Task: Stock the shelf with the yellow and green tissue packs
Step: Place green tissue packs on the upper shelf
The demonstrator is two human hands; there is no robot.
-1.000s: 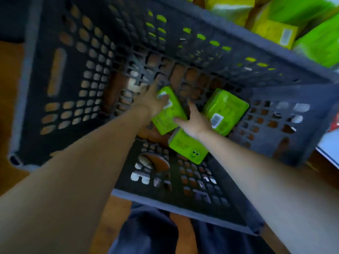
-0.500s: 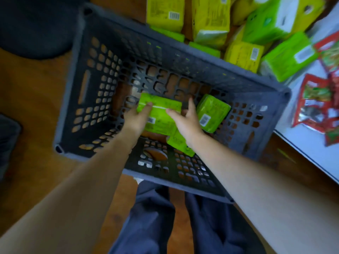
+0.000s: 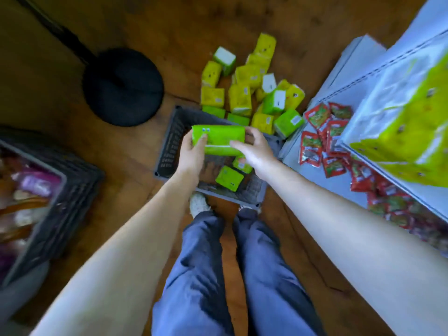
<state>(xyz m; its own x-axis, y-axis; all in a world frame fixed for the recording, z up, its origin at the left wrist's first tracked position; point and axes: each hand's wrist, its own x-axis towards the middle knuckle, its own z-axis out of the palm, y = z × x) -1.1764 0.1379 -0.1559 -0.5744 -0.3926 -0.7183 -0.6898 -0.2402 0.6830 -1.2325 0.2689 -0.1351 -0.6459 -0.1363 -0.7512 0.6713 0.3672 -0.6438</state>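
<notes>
Held over the dark grey crate (image 3: 171, 139), lifted clear of its floor: one green tissue pack (image 3: 220, 135), long side level, two small printed eyes near its left end. Clamped from both ends. On the left end, left grip (image 3: 194, 154), fingers curled over the top face. On the right end, right grip (image 3: 258, 151), thumb behind the far edge and fingers wrapped over the near one. Possibly a second pack pressed beneath the first; too blurred to tell.

Lower down, on the crate's floor: another green pack (image 3: 229, 178) near the near wall, and a third green pack (image 3: 242, 166) half hidden under the right wrist.

Just beyond the crate's far wall, on the wooden floor (image 3: 135, 146): a loose heap of yellow and green packs (image 3: 242, 98), some upright, some tipped over, several touching the crate's far right corner.

To the right, a pale grey shelf (image 3: 312, 185) with red sachets (image 3: 324, 132) strewn along its front edge. On the shelf board above, a large yellow-green wrapped bundle (image 3: 397, 132), blurred.

At far left, a second dark crate (image 3: 65, 190) full of purple and pale packets. Beyond it, towards the far left, a black round stand base (image 3: 122, 86). At the crate's near wall, blue trousers (image 3: 201, 275) and a white shoe (image 3: 198, 204).
</notes>
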